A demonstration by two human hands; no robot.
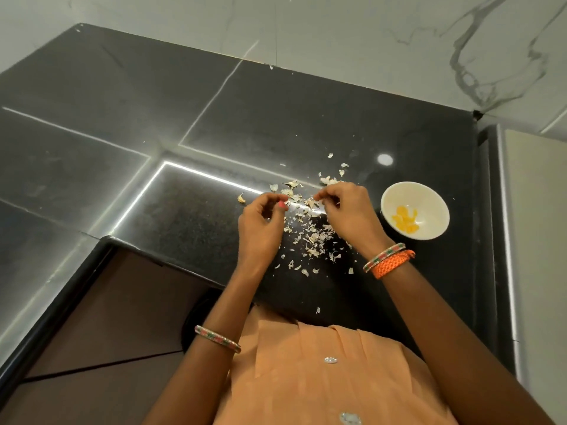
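Both hands hover over the garlic skins [311,239] scattered on the black counter [184,210]. The left hand [260,223] is curled and the right hand [346,211] has its fingertips pinched together, can't tell if either actually holds anything. A white bowl [429,191] of peeled cloves [405,219] sits just right of them

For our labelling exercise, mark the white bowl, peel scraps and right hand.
white bowl [411,194], head view, bare inner wall
peel scraps [312,240], head view, middle of the scatter
right hand [348,210], head view, back of hand
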